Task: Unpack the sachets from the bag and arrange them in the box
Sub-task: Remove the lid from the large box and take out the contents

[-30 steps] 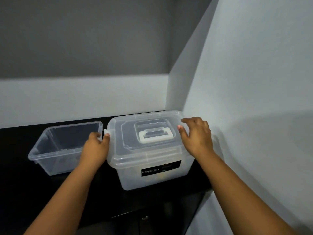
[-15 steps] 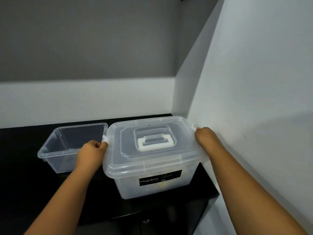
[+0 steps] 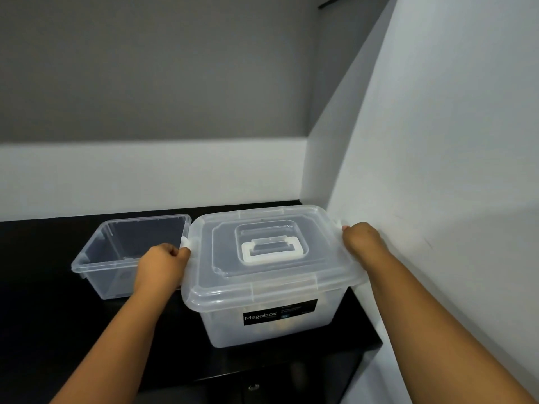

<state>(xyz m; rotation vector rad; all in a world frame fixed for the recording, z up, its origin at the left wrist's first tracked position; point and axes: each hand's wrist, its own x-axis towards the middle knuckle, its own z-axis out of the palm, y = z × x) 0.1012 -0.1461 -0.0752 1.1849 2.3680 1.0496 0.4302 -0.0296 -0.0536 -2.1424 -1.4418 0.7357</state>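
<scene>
Two hands are working one lidded box [image 3: 271,304], and it is sitting on the black countertop [image 3: 52,330], tucked right into the corner beside the white wall [image 3: 437,141]. The left hand [image 3: 159,265] is curling round the white latch [image 3: 186,244] at the box's left end, fingers folded in tight, thumb lying against the lid's edge. The right hand [image 3: 361,239] is gripping the opposite end, knuckles bent over the lid rim where a second white latch [image 3: 338,223] is just peeking out above the fingers. Both forearms are reaching in from below.

The lid [image 3: 274,272] is lying flat on top of the box, and one white carry handle [image 3: 272,248] is folded down into the recess at its centre. A black label reading Megabox [image 3: 280,312] is showing on the front wall, and something yellowish is glimmering through the cloudy plastic behind it; too blurred to identify.

Just beside it, to the left, a second clear tub [image 3: 116,258] is standing open with no lid on, apparently touching or nearly touching the box near the left hand. That is two containers counted, two latches, one handle.
</scene>
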